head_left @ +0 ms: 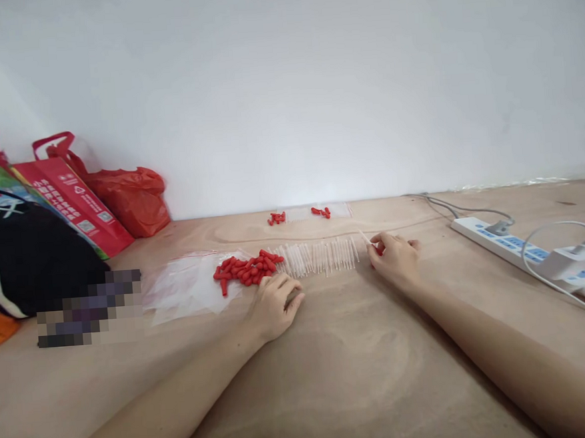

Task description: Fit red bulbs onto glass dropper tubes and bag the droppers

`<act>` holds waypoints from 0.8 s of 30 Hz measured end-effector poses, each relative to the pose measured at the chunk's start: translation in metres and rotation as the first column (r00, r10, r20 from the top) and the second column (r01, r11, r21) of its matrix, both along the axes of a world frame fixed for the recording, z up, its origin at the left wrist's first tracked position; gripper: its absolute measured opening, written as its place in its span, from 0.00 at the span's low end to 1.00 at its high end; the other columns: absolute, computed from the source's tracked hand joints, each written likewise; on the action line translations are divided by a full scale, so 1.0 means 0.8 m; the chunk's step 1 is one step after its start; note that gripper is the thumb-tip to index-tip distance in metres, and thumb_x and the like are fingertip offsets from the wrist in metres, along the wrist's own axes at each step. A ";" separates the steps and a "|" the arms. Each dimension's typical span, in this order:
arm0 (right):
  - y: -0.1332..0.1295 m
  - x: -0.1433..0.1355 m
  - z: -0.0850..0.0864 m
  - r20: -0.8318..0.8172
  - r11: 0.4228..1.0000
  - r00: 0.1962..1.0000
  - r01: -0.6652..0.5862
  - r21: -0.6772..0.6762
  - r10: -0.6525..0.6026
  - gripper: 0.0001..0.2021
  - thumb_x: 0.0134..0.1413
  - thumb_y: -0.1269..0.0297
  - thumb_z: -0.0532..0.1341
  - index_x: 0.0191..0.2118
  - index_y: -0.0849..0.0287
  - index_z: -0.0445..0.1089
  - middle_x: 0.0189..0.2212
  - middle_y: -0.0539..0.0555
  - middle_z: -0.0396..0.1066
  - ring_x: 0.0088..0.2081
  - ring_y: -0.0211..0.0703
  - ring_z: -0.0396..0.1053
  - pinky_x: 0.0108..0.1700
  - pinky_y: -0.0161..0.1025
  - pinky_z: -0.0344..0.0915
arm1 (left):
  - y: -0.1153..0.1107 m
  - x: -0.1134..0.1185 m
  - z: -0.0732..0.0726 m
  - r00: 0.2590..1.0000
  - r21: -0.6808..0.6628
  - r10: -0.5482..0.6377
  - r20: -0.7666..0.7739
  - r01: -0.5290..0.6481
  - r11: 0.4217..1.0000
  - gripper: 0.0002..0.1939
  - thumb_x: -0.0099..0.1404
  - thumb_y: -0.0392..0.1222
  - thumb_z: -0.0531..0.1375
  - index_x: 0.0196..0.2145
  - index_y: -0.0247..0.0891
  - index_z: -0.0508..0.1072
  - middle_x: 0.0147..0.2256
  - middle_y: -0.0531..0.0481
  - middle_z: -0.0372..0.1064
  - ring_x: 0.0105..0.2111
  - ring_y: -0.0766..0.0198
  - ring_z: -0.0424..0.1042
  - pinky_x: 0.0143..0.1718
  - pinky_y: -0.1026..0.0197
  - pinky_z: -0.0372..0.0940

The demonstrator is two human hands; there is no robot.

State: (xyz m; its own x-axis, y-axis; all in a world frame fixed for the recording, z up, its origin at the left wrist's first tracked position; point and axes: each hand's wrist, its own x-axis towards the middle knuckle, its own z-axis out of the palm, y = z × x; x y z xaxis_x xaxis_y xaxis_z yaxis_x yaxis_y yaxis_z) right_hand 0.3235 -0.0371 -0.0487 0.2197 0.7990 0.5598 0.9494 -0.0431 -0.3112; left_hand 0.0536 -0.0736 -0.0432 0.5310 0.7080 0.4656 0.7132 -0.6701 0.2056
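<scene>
- On the pale brown wooden tabletop [343, 375], one black fabric bag with a white stripe [39, 257] is set at far left, backed by two red printed carrier bags [71, 201] and one crumpled red plastic bag [133, 200].
- Flat clear plastic sachets [170, 291] are piled next; they overlap, so their number cannot be told.
- One heap of small red bulb-ended pieces [246, 270] is spread partly over the sachets, too tangled to be counted exactly.
- The left hand [276, 307] is rested just in front of the heap, fingers loosely bent, thumb held apart, nothing seen gripped; whether the heap is touched cannot be told.
- Behind, two small red clusters [321, 212] are laid at one clear packet [342, 210].
- One row of slim translucent tubes [335, 256] is laid between the hands, too closely packed to be counted.
- One single translucent tube [364, 236] is pinched between thumb and fingers of the right hand [395, 257], just beyond the row's right end; some red is seen at the fingertips.
- One white power strip with blue sockets [513, 241] is placed at far right, one white block charger [561, 263] plugged in.
</scene>
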 end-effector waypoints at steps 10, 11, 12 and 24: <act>0.003 -0.011 -0.006 0.181 0.973 0.983 0.026 -0.228 0.016 0.16 0.51 0.56 0.48 0.33 0.60 0.68 0.32 0.58 0.70 0.39 0.51 0.62 0.43 0.50 0.42 | 0.000 0.001 0.003 0.995 -0.115 -0.098 0.031 0.100 0.988 0.06 0.61 0.36 0.51 0.30 0.37 0.67 0.28 0.51 0.65 0.29 0.65 0.65 0.35 0.61 0.59; 0.004 -0.010 -0.006 0.179 0.972 0.984 0.033 -0.234 0.010 0.16 0.51 0.57 0.48 0.35 0.60 0.68 0.32 0.58 0.70 0.39 0.51 0.62 0.43 0.50 0.42 | 0.000 0.001 0.003 0.995 -0.116 -0.096 0.033 0.100 0.988 0.06 0.61 0.36 0.51 0.30 0.37 0.67 0.28 0.51 0.65 0.29 0.65 0.65 0.35 0.61 0.59; 0.006 -0.011 -0.005 0.178 0.970 0.984 0.038 -0.241 0.005 0.15 0.51 0.59 0.48 0.37 0.60 0.67 0.31 0.58 0.71 0.39 0.50 0.62 0.43 0.49 0.42 | 0.000 0.001 0.003 0.995 -0.116 -0.095 0.035 0.099 0.988 0.06 0.61 0.36 0.51 0.30 0.37 0.67 0.28 0.51 0.65 0.30 0.65 0.65 0.34 0.61 0.59; 0.009 -0.018 -0.004 0.203 0.980 0.979 0.023 -0.197 0.018 0.18 0.53 0.58 0.47 0.27 0.59 0.71 0.33 0.59 0.69 0.39 0.51 0.61 0.43 0.51 0.42 | 0.001 0.001 0.004 0.996 -0.125 -0.088 0.025 0.091 0.988 0.05 0.60 0.35 0.52 0.29 0.36 0.67 0.28 0.51 0.66 0.30 0.64 0.65 0.34 0.61 0.60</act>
